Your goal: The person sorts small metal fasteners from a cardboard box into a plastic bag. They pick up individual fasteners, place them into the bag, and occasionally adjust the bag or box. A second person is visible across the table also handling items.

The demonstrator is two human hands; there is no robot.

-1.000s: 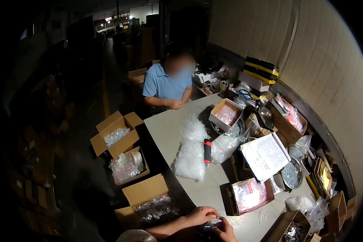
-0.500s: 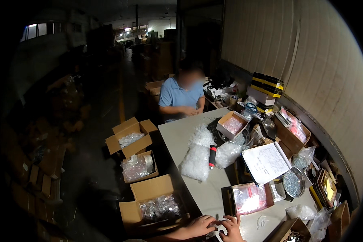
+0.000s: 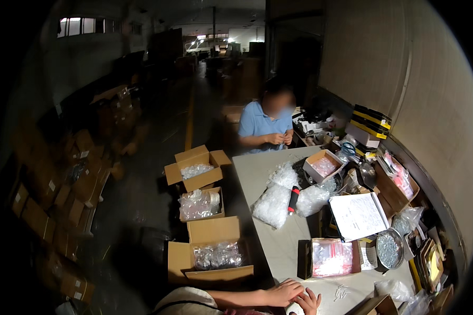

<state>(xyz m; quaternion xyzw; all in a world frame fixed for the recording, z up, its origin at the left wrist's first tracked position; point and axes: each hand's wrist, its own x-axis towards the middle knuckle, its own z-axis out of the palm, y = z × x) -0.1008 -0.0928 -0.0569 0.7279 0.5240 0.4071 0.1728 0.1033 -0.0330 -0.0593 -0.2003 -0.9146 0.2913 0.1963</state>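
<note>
My left hand (image 3: 283,292) and my right hand (image 3: 310,301) are close together at the near edge of the grey table (image 3: 278,247), at the bottom rim of the view. A small pale item (image 3: 293,308) shows between them, mostly cut off by the frame edge, so how they grip it is unclear. Just beyond my hands stands an open carton of clear plastic packets (image 3: 331,257). A few small loose parts (image 3: 341,292) lie on the table to the right of my right hand.
A person in a blue shirt (image 3: 265,125) works at the table's far end. On the table are clear bags (image 3: 273,205), a red and black handle (image 3: 293,199), a paper sheet (image 3: 358,214) and a metal bowl of screws (image 3: 390,249). Three open boxes (image 3: 215,257) stand on the floor at left.
The view has lifted and swung, showing more of the hall. My hands stay together and now sit lower, at the frame's bottom edge.
</note>
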